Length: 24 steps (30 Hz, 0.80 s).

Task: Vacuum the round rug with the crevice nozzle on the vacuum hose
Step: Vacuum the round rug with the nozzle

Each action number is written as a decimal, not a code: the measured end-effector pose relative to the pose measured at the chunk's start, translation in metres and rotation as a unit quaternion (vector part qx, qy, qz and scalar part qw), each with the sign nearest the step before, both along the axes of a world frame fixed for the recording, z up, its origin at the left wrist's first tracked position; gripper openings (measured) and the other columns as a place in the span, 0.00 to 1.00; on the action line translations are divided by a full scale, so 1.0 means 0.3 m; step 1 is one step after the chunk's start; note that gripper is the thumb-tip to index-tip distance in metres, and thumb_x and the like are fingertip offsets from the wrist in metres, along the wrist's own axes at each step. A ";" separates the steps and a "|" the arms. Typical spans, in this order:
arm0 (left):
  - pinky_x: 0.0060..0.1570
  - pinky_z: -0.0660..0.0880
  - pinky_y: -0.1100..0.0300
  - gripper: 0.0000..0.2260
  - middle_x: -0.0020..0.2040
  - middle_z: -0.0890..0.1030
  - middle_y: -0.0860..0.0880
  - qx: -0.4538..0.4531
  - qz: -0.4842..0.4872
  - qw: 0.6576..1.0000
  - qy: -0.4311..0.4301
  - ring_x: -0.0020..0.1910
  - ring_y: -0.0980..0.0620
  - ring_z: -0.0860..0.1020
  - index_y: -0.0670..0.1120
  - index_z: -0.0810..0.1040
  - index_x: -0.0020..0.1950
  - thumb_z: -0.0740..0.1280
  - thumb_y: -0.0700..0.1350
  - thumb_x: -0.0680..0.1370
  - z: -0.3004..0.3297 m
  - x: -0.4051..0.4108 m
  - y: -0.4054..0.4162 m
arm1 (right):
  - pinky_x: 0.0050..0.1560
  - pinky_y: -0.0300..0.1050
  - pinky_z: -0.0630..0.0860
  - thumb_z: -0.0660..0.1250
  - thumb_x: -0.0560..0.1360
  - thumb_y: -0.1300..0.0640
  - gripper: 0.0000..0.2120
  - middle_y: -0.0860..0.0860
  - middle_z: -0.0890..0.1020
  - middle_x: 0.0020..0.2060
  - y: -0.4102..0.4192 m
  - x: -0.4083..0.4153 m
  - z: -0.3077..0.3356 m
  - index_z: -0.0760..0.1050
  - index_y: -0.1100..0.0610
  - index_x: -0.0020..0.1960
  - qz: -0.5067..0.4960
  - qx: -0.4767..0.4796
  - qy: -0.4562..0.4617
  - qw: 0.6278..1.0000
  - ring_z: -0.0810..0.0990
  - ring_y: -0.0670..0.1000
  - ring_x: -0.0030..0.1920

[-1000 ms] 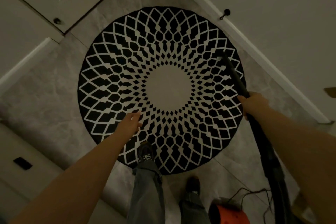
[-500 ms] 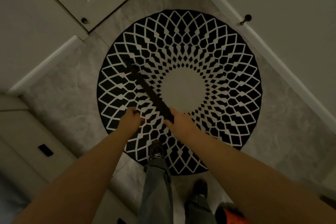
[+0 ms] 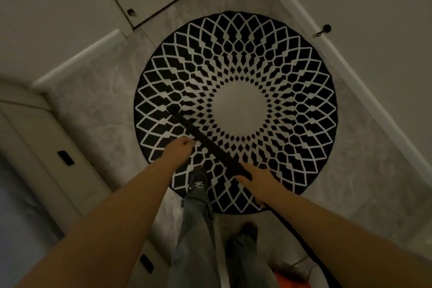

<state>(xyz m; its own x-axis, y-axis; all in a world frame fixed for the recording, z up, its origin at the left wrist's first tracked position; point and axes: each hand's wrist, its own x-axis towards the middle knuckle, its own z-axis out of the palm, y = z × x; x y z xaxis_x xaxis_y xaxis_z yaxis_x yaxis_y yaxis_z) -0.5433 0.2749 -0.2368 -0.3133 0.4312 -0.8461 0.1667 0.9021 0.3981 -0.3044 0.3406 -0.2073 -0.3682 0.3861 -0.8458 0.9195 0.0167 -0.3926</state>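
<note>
A round black-and-white patterned rug [image 3: 292, 105] lies on the grey floor in the head view. My right hand [image 3: 259, 184] grips the black crevice nozzle [image 3: 201, 135] near its rear end. The long nozzle slants up and to the left, and its tip lies on the rug's left part. A black hose [image 3: 301, 241] trails back under my right forearm. My left hand [image 3: 180, 149] hovers to the left of the nozzle with loosely curled fingers and holds nothing. My left shoe [image 3: 197, 180] stands on the rug's near edge.
White cabinet doors with dark knobs [image 3: 131, 13] stand at the back left. A white baseboard [image 3: 350, 72] with a black doorstop [image 3: 323, 30] runs along the right. Drawers [image 3: 66, 158] line the left. An orange vacuum body [image 3: 288, 280] sits at the bottom, behind my right shoe [image 3: 247, 231].
My right hand swung the nozzle from the rug's right side across to its left part. The view shifted left, and my left hand stayed beside the nozzle.
</note>
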 end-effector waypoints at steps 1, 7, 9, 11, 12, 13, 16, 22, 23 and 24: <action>0.62 0.71 0.54 0.15 0.62 0.78 0.44 -0.001 0.001 1.000 0.003 0.59 0.45 0.76 0.46 0.78 0.63 0.57 0.45 0.80 0.003 0.023 -0.028 | 0.57 0.48 0.78 0.59 0.80 0.44 0.26 0.56 0.78 0.61 -0.016 0.041 0.006 0.60 0.49 0.76 0.028 0.019 -0.009 0.999 0.79 0.55 0.55; 0.62 0.71 0.53 0.16 0.62 0.78 0.42 -0.032 0.004 0.999 0.024 0.60 0.42 0.75 0.45 0.77 0.64 0.57 0.48 0.81 0.079 0.172 -0.179 | 0.50 0.50 0.81 0.59 0.80 0.45 0.23 0.56 0.81 0.53 -0.046 0.251 0.050 0.65 0.51 0.73 -0.023 0.064 -0.043 0.997 0.81 0.56 0.48; 0.65 0.70 0.52 0.15 0.63 0.77 0.42 -0.021 0.022 0.999 0.032 0.62 0.42 0.75 0.46 0.77 0.63 0.57 0.48 0.81 0.108 0.238 -0.229 | 0.48 0.49 0.81 0.59 0.80 0.47 0.22 0.56 0.81 0.53 -0.065 0.280 0.087 0.67 0.52 0.72 -0.014 0.047 -0.038 0.998 0.82 0.55 0.47; 0.66 0.69 0.53 0.16 0.65 0.76 0.43 -0.015 0.019 0.999 0.037 0.63 0.43 0.74 0.46 0.77 0.64 0.57 0.48 0.81 0.143 0.304 -0.273 | 0.43 0.46 0.81 0.60 0.80 0.48 0.21 0.54 0.80 0.50 -0.084 0.286 0.117 0.69 0.52 0.70 0.001 0.030 -0.037 0.999 0.81 0.53 0.44; 0.65 0.68 0.53 0.16 0.66 0.76 0.43 -0.013 0.011 0.999 0.036 0.64 0.43 0.74 0.47 0.77 0.64 0.58 0.48 0.81 0.168 0.347 -0.303 | 0.38 0.43 0.80 0.60 0.80 0.48 0.20 0.53 0.80 0.47 -0.096 0.300 0.138 0.70 0.52 0.70 0.013 0.027 -0.039 0.999 0.81 0.52 0.41; 0.65 0.69 0.54 0.15 0.66 0.76 0.44 -0.010 -0.006 0.999 0.033 0.64 0.44 0.74 0.47 0.77 0.64 0.58 0.49 0.81 0.180 0.379 -0.331 | 0.33 0.41 0.77 0.60 0.80 0.48 0.19 0.52 0.79 0.43 -0.105 0.311 0.152 0.71 0.51 0.69 0.022 0.033 -0.040 0.998 0.79 0.50 0.36; 0.63 0.71 0.55 0.14 0.66 0.76 0.45 -0.004 -0.071 0.997 0.026 0.62 0.46 0.76 0.51 0.76 0.64 0.58 0.48 0.81 0.222 0.447 -0.409 | 0.32 0.42 0.76 0.59 0.79 0.46 0.18 0.53 0.79 0.41 -0.124 0.360 0.170 0.72 0.51 0.66 0.014 0.076 -0.054 0.996 0.79 0.51 0.35; 0.55 0.66 0.64 0.14 0.66 0.76 0.48 -0.004 -0.049 0.998 0.032 0.62 0.49 0.75 0.51 0.78 0.63 0.57 0.45 0.81 0.212 0.487 -0.598 | 0.32 0.41 0.76 0.60 0.80 0.48 0.19 0.55 0.80 0.45 -0.283 0.362 0.141 0.72 0.55 0.67 0.027 0.068 -0.028 0.997 0.79 0.50 0.37; 0.54 0.66 0.64 0.14 0.66 0.76 0.47 -0.010 -0.042 0.998 0.037 0.60 0.49 0.75 0.51 0.78 0.62 0.57 0.45 0.81 0.201 0.485 -0.633 | 0.31 0.40 0.76 0.60 0.80 0.48 0.18 0.54 0.80 0.44 -0.315 0.358 0.137 0.72 0.54 0.66 0.036 0.058 -0.024 0.997 0.78 0.50 0.36; 0.52 0.67 0.64 0.14 0.66 0.76 0.46 -0.018 -0.037 0.998 0.041 0.58 0.48 0.75 0.50 0.78 0.63 0.57 0.44 0.81 0.197 0.484 -0.662 | 0.30 0.40 0.75 0.60 0.80 0.48 0.17 0.53 0.79 0.42 -0.340 0.360 0.139 0.73 0.53 0.65 0.052 0.048 -0.021 0.997 0.78 0.49 0.35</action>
